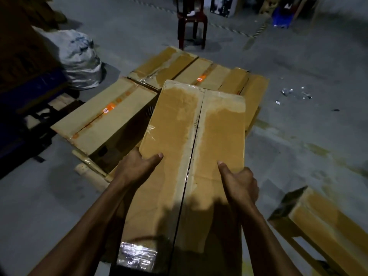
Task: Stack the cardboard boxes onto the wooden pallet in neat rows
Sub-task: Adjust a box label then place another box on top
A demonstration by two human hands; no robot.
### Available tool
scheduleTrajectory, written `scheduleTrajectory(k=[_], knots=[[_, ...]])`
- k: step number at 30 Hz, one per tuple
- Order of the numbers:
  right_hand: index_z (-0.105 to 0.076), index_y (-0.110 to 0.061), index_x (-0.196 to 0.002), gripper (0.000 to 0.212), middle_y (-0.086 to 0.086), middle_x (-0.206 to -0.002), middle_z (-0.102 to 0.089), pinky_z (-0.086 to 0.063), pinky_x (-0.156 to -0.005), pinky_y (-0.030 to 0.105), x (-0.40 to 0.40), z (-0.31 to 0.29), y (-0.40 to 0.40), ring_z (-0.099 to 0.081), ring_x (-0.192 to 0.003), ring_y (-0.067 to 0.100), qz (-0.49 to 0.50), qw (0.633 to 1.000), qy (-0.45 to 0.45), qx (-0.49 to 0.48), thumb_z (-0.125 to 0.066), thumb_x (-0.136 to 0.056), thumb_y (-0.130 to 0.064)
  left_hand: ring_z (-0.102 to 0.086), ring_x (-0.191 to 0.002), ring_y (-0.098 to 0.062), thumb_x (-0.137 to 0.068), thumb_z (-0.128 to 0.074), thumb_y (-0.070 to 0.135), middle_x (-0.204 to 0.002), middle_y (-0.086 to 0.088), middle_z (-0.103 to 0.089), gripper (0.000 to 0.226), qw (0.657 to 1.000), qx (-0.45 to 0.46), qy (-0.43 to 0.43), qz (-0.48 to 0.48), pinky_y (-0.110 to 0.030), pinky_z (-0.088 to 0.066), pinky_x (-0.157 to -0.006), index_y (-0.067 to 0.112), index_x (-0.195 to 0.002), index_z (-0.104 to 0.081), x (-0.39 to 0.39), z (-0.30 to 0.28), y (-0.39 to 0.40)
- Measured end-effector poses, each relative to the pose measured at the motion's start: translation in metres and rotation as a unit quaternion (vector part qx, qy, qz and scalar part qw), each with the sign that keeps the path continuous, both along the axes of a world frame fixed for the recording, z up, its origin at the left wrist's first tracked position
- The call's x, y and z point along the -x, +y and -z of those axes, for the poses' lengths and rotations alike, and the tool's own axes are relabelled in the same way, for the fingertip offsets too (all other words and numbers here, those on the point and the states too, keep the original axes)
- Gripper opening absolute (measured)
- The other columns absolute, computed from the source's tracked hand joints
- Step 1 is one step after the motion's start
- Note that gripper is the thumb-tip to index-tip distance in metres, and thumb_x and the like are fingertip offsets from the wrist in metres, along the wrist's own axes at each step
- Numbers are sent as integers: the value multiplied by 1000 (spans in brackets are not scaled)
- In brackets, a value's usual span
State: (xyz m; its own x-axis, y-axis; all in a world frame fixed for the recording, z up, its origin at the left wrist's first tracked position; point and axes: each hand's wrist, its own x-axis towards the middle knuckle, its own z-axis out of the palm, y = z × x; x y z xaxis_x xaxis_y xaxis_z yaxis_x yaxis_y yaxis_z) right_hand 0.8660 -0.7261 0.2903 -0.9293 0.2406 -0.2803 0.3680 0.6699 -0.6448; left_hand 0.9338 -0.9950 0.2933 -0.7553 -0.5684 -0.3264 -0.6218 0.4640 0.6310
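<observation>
Long and flat, the cardboard box (185, 156) I carry fills the near view, its matte brown top split by a dark centre seam, with pale strips where tape peeled and a crinkled shiny patch of tape at its near corner. My left hand (137, 166) has a grip on its left edge, thumb laid over the top and fingers curled under; my right hand (241, 182) has the same grip on the right edge. The box hangs tilted above the stacked boxes (111, 118), well short of lying flat. I count three or perhaps four of those, side by side, two with orange tape marks; the dim light blurs their edges. Pale wood of the pallet (83, 169) shows beneath them. One more box (326, 222) lies on the grey concrete floor (298, 66) to my right. Farther off stand one dark red plastic chair (192, 22) and one crumpled white sack (79, 58).
</observation>
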Motion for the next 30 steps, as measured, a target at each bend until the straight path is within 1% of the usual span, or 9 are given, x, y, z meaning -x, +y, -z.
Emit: scheduleTrajectory(k=[5,9,13,15,18,21,23,25,30], knots=[[-52,-7,-125,74,14,-121,-59,-36,-79,33,13,21,-75,-56,-110,35,33,998,-54,-10,-56,-85,-70,-61,-114,-34,-77,-57,78,-132,-4,-60,87,996,18,-33,81,-51,-51,-97,24,-141,-36,35,24,-80],[-57,-11,-114,84,13,-109,-64,-51,-81,40,22,54,-140,-61,-97,34,87,991,-95,-42,-50,-73,-84,-64,-109,-32,-66,-49,87,-125,-2,-64,93,989,4,-78,127,-50,-52,-94,27,-137,-36,60,45,-147],[-57,-10,-117,85,16,-108,-65,-51,-81,40,31,84,-190,-62,-98,37,124,982,-133,-53,-52,-74,-83,-66,-100,-35,-63,-40,95,-115,-6,-68,94,982,17,-110,150,-50,-54,-89,28,-129,-40,82,73,-196],[-58,-9,-116,79,18,-109,-65,-50,-79,39,36,96,-209,-62,-99,38,146,978,-141,-51,-57,-76,-78,-67,-95,-36,-68,-49,89,-110,-9,-69,85,981,32,-118,149,-48,-55,-84,25,-125,-42,95,88,-214],[-58,-9,-112,76,17,-105,-66,-51,-77,39,42,116,-233,-62,-96,37,163,974,-148,-45,-58,-77,-76,-65,-99,-39,-83,-69,59,-111,-17,-68,63,986,22,-97,134,-40,-50,-77,14,-122,-47,111,107,-230],[-57,-8,-111,77,18,-102,-65,-53,-79,42,46,133,-246,-62,-94,37,172,973,-149,-37,-57,-76,-77,-62,-99,-39,-83,-77,41,-107,-17,-63,56,988,-16,-62,140,-34,-41,-71,7,-119,-52,125,121,-242],[-57,-6,-113,79,19,-103,-65,-53,-79,42,51,144,-251,-62,-95,38,177,972,-149,-36,-57,-78,-76,-59,-99,-39,-73,-77,51,-106,-18,-60,68,984,-11,-49,169,-34,-41,-72,3,-116,-55,136,131,-252],[-57,-5,-115,79,19,-104,-65,-52,-79,42,56,152,-255,-62,-95,38,180,973,-145,-27,-58,-78,-75,-57,-104,-38,-61,-65,64,-113,-19,-59,86,981,0,-36,190,-38,-47,-80,2,-119,-57,145,142,-261],[-57,-5,-118,78,22,-110,-65,-50,-81,40,72,169,-262,-61,-102,40,190,972,-136,-17,-60,-79,-73,-54,-115,-31,-64,-75,54,-126,-13,-53,87,979,-22,-20,204,-43,-52,-94,8,-134,-51,167,158,-271]])
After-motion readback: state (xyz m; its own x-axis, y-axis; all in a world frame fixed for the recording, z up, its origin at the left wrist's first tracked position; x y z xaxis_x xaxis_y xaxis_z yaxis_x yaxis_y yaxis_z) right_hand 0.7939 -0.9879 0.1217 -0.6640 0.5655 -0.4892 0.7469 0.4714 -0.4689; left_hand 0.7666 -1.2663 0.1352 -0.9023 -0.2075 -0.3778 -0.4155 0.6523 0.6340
